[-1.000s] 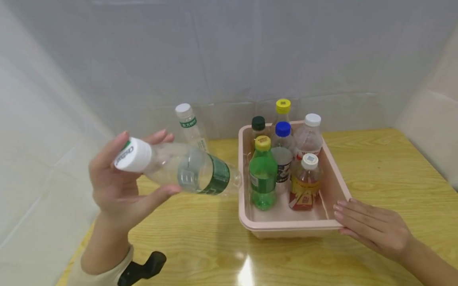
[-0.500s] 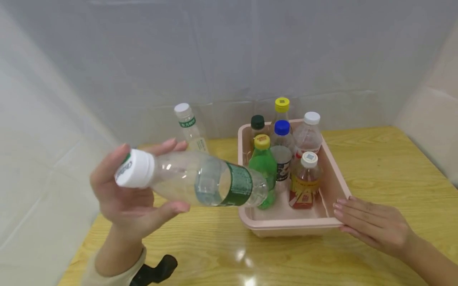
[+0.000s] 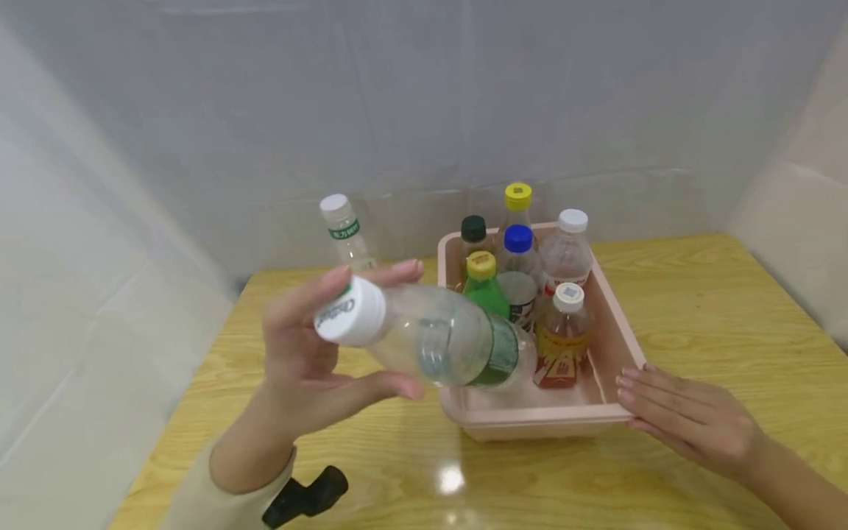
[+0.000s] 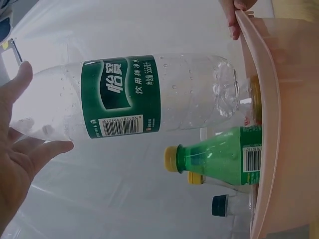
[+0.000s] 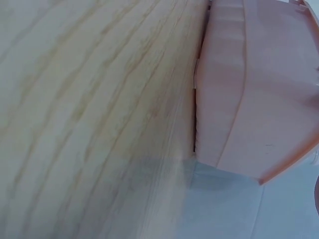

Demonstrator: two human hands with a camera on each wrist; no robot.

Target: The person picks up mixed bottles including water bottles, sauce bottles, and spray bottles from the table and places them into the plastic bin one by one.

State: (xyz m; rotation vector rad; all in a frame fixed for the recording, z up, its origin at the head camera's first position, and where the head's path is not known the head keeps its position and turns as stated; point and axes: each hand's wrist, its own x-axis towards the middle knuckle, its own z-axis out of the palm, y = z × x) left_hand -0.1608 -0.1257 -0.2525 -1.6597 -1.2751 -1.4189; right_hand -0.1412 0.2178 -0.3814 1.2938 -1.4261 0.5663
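My left hand (image 3: 311,368) grips a clear plastic water bottle (image 3: 450,338) around its capped neck. The bottle tilts toward the right, its base over the near left part of a pink plastic bin (image 3: 543,418). In the left wrist view the bottle's green label (image 4: 122,97) faces the camera, with the fingers and thumb at the neck end. At the bin's near right corner my right hand (image 3: 695,416) rests with straight fingers on the rim. Several bottles stand inside the bin, among them a green bottle (image 3: 486,294) and a bottle with a red-and-yellow label (image 3: 563,346).
Behind the left hand, on the table (image 3: 702,309), stands another clear bottle (image 3: 344,232) with a white cap. Grey-white sheeting (image 3: 397,110) rises along the table's back edge and sides. The right wrist view shows the bin's outer wall (image 5: 224,89) beside the tabletop.
My left hand has carried the water bottle rightward, from left of the bin until its base is over the bin. My right hand has stayed on the corner.
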